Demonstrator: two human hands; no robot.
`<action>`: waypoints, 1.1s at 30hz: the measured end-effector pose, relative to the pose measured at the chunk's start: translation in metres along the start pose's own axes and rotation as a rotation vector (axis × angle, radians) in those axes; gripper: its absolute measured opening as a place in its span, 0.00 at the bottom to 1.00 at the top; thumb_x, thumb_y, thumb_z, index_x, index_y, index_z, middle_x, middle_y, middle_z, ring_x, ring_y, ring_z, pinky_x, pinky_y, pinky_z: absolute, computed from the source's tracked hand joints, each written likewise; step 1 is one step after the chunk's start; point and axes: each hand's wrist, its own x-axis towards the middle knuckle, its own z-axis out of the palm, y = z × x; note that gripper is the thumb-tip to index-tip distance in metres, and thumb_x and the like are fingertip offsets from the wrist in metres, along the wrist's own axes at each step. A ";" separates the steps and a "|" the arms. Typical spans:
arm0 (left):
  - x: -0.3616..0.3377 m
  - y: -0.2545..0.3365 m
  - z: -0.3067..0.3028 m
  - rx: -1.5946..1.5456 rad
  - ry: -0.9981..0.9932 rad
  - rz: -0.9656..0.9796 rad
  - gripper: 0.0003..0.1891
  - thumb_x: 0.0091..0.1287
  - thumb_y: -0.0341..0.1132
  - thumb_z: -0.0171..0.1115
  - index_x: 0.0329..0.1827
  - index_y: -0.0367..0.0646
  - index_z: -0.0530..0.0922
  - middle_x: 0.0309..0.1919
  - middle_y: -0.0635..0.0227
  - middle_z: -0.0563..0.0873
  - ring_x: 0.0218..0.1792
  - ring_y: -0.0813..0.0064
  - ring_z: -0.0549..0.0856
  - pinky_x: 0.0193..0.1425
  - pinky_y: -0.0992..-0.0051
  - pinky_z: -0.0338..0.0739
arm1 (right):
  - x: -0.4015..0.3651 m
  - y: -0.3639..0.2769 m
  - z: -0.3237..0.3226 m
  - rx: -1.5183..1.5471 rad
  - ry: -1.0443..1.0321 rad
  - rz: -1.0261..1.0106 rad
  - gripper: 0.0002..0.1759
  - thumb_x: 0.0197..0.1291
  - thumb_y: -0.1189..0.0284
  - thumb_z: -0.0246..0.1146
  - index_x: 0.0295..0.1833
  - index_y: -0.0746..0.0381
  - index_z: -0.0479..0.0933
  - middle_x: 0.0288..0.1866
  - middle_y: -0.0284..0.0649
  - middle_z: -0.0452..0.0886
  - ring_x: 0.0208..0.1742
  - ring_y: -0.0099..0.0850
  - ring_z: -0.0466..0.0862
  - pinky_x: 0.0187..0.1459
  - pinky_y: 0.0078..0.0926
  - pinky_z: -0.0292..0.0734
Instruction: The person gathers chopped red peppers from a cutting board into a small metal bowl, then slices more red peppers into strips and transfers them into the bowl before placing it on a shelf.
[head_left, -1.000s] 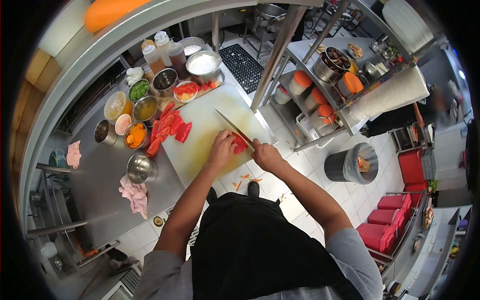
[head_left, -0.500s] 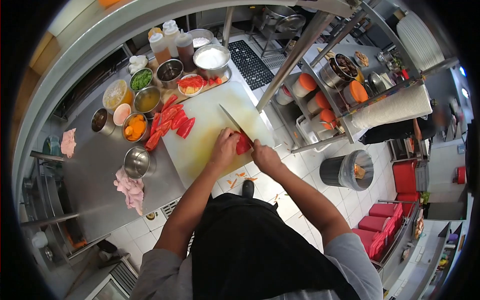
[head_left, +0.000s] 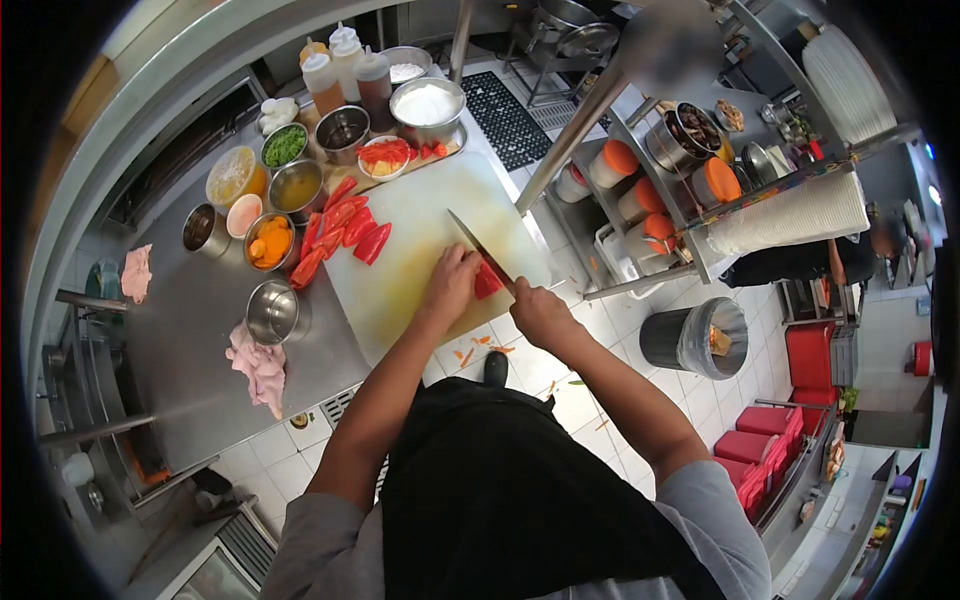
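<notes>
My right hand (head_left: 541, 314) grips the handle of a kitchen knife (head_left: 477, 245), its blade pointing up and left across the white cutting board (head_left: 425, 215). Under the blade, near the board's right edge, lies a piece of red bell pepper (head_left: 487, 284). My left hand (head_left: 453, 283) presses bent fingers on the pepper's left side, close to the blade; the fingertips are partly hidden. More pieces of cut red pepper (head_left: 340, 224) lie in a heap at the board's left edge.
Bowls of carrot slices (head_left: 270, 243), chopped greens (head_left: 284, 146) and white powder (head_left: 428, 104) stand behind the board with squeeze bottles (head_left: 345, 62). An empty metal bowl (head_left: 273, 312) and a pink cloth (head_left: 256, 368) lie left. A lined bin (head_left: 695, 338) and shelving stand right.
My right hand and the knife have shifted slightly to the right. My left hand stays on the pepper. A blurred shape has come into view at the top right.
</notes>
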 end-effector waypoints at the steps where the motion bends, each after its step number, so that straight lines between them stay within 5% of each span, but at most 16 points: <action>1: -0.002 0.001 0.000 0.015 -0.002 0.002 0.06 0.66 0.22 0.57 0.42 0.36 0.81 0.41 0.54 0.78 0.48 0.51 0.79 0.55 0.57 0.76 | 0.004 0.004 0.014 0.000 -0.006 -0.003 0.12 0.68 0.71 0.55 0.50 0.68 0.68 0.32 0.62 0.85 0.37 0.59 0.88 0.42 0.55 0.84; 33: -0.011 -0.009 -0.001 -0.038 -0.036 0.028 0.07 0.68 0.24 0.55 0.45 0.36 0.79 0.43 0.54 0.77 0.50 0.50 0.78 0.58 0.56 0.75 | 0.019 0.001 0.033 0.113 0.107 -0.018 0.13 0.66 0.72 0.56 0.52 0.68 0.68 0.32 0.63 0.84 0.37 0.64 0.85 0.41 0.59 0.82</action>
